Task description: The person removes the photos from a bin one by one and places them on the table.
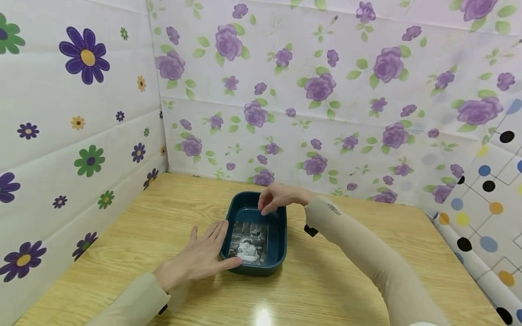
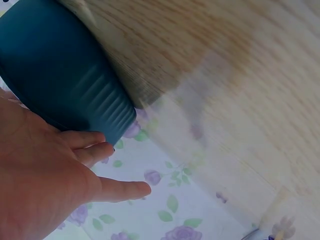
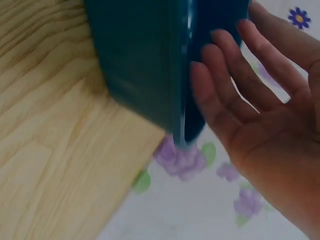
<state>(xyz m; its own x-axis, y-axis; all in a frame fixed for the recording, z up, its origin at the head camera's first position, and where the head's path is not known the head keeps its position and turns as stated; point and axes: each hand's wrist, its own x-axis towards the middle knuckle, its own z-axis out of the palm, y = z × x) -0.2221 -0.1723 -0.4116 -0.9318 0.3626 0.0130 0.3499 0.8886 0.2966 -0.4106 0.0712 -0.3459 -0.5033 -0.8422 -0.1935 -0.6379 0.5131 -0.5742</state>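
A deep teal rectangular bin [image 1: 278, 240] with rounded corners stands on the wooden table. Flat in its near part lies a black-and-white picture [image 1: 248, 242] showing a pale figure. My left hand [image 1: 201, 253] spreads its straight fingers along the bin's left rim, the thumb reaching over the near left corner. In the left wrist view the same hand [image 2: 45, 170] lies along the bin's ribbed outer side [image 2: 95, 95]. Above the far right part of the bin is my right hand [image 1: 277, 198], fingers loosely bent downward. Nothing shows between its fingers [image 3: 220, 90] in the right wrist view.
The light wooden table [image 1: 346, 271] meets a white cloth [image 1: 285, 90] with purple roses at the back. Flower-printed cloth [image 1: 61, 136] borders the left side, and dotted cloth [image 1: 485, 203] the right. Dark wrist devices [image 1: 311, 230] sit under the sleeves.
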